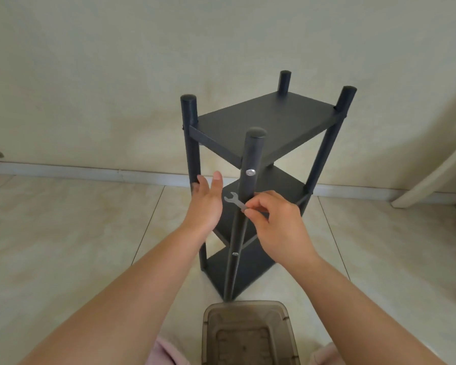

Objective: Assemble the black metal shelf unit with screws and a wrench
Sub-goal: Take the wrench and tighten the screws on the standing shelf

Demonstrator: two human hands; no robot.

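brown plastic bin [249, 335] nearest, right hand [277, 225] pinching small wrench [234, 201] beside shelf unit [258, 122], left hand [206, 204] open-fingered

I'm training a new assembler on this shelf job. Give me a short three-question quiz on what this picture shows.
1. True or false: the right hand pinches the small wrench.
2. How many shelf boards does the black shelf unit have: A two, B three, C four?
3. What silver part sits on the near post above the wrench?

Key: 1 true. 2 B. 3 a screw head.
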